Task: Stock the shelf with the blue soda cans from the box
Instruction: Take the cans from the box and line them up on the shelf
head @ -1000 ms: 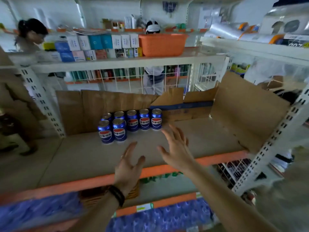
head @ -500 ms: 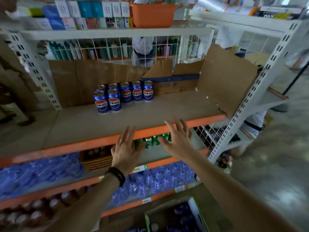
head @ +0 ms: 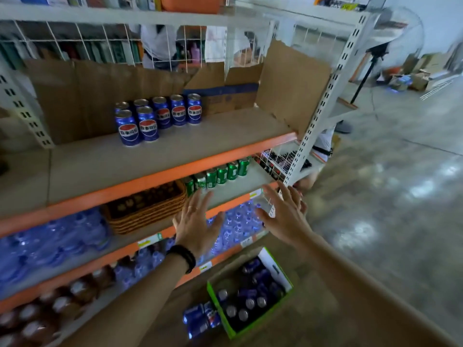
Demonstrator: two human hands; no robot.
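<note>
Both hands (head: 198, 221) (head: 285, 216) empty, fingers spread; reach down to box (head: 283, 271) lower centre, grab more blue cans (head: 250, 303).

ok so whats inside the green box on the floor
The green box holds upright blue cans, silver tops showing, with gaps where some are gone. Its near wall hides the lower cans' bodies. Both hands are empty above it.

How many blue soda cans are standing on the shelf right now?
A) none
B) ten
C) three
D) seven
D: the blue soda cans on the shelf stand as five in a back row and two in front, seven in all.
</note>
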